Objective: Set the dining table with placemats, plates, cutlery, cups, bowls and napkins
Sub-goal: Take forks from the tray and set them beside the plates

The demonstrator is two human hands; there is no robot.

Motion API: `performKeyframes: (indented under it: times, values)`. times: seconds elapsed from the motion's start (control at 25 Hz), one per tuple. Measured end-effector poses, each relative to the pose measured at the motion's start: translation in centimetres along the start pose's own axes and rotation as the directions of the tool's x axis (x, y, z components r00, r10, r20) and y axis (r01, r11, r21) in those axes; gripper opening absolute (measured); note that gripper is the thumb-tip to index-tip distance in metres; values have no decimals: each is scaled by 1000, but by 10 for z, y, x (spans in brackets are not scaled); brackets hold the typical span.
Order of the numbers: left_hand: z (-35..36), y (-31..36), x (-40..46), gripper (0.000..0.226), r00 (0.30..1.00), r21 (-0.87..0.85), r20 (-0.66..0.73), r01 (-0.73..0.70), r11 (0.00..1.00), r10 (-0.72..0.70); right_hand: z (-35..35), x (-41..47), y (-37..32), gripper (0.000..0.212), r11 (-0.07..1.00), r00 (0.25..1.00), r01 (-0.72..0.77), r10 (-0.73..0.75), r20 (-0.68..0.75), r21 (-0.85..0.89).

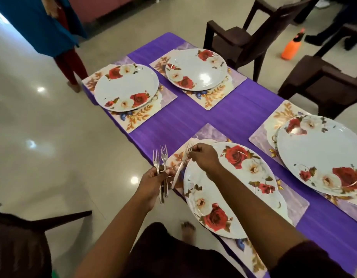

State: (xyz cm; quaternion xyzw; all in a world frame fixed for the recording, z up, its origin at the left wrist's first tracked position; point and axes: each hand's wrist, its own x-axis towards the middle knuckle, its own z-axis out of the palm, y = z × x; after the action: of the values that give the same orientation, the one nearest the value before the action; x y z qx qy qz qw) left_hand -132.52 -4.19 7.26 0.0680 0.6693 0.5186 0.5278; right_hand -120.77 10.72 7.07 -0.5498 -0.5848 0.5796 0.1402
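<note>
purple-clothed tabletop (223, 115) over pale glossy floor (43, 127); dark chairs (247, 33) along far side, orange spray bottle (291, 47) on floor beyond. four floral placemats, each under a rose-print plate: nearest plate (233, 187), right plate (322, 157), two far plates (126, 87) (195, 69). single fork (182, 163) over near placemat's (209, 131) left edge, just beside nearest plate, long axis leaning away, tines up and far. right hand (203, 157) grip narrow, pinching that fork near its neck. left hand (153, 177) grip curled round bundle of forks (162, 169), tines pointing away, off tabletop's left edge. standing person (59, 37) at far left.
</note>
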Motion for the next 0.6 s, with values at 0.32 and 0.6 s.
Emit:
performKeyframes:
  times: [0.32,0.6]
  values:
    - [7,40,79,12,968,169,209,101,980,-136,-12,53,-10,17,988,973,-138,123,-195,-68]
    - [10,41,123,10,910,310,333,140,940,-245,-3,76,0,19,880,942,-231,96,-321,-415]
